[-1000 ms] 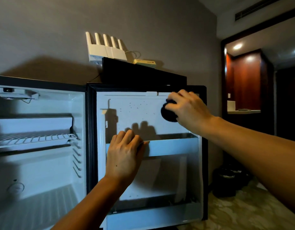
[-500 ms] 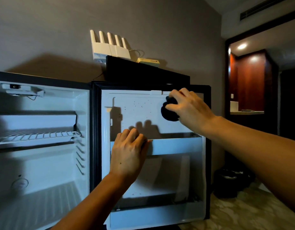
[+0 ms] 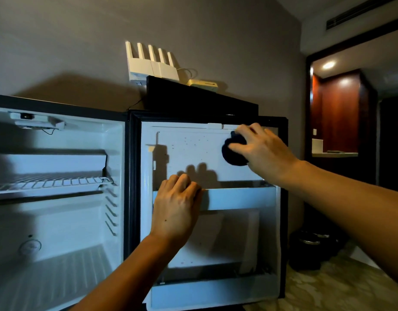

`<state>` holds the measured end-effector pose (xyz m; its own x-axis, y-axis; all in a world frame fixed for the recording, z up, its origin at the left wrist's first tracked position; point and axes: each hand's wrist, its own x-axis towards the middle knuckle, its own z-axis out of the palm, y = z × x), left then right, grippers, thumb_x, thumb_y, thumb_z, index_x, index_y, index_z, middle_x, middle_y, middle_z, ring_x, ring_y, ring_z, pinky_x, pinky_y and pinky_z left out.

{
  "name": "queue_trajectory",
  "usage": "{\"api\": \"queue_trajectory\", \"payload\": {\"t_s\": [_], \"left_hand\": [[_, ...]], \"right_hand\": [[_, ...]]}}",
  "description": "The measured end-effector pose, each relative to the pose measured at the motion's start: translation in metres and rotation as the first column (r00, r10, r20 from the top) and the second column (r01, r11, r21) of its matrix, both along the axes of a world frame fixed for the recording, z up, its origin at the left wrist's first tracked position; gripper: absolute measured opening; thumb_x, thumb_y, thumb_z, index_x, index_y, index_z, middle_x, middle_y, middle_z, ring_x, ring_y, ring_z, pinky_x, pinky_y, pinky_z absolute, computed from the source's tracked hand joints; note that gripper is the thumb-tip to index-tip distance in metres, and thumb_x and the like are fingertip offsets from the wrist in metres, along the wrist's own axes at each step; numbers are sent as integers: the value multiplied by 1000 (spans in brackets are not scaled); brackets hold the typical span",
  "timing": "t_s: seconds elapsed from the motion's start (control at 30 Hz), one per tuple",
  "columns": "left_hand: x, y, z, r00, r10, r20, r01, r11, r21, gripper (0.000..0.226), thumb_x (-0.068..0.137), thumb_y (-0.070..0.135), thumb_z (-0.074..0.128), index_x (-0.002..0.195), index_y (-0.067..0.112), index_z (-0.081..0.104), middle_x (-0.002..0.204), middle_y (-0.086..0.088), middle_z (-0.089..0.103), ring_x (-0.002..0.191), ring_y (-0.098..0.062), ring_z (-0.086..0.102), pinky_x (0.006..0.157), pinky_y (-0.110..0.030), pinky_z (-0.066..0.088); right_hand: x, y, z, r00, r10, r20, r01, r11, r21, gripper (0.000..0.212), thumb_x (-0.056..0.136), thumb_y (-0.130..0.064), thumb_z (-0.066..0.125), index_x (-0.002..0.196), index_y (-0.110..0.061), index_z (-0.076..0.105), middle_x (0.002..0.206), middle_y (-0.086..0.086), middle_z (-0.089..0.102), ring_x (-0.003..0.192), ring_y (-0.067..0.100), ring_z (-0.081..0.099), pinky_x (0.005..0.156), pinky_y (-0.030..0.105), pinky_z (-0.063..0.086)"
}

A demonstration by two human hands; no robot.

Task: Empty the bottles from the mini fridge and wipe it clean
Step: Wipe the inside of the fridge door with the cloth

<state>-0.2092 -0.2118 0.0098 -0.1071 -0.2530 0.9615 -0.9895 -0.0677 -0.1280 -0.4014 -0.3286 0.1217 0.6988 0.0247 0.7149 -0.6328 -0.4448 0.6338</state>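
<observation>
Mini fridge [image 3: 59, 198] is standing open on the left, no bottles showing inside or in the door; emptying judged done, wiping in progress. Right hand [image 3: 264, 151] is gripping a dark cloth [image 3: 232, 153], fingers curled over it, pressing it flat against the upper right of the door's inner panel [image 3: 193, 149]. Small dark specks [image 3: 189, 141] are lying left of the cloth, likely next to be wiped. Left hand [image 3: 176, 207] is hooking curled fingers over the door shelf [image 3: 238, 198], apparently bracing the door so it is not swinging under pressure.
</observation>
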Motion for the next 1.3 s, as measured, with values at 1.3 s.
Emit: {"api": "queue_trajectory", "payload": {"t_s": [1.3], "left_hand": [[2, 7, 1, 1000, -21, -11, 21, 999, 38, 10, 92, 22, 61, 90, 17, 70, 88, -1, 60, 80, -19, 51, 67, -31, 44]], "right_hand": [[32, 29, -13, 858, 53, -511, -81, 996, -34, 35, 90, -17, 60, 124, -25, 57, 138, 6, 41, 117, 27, 43, 95, 43, 45]]}}
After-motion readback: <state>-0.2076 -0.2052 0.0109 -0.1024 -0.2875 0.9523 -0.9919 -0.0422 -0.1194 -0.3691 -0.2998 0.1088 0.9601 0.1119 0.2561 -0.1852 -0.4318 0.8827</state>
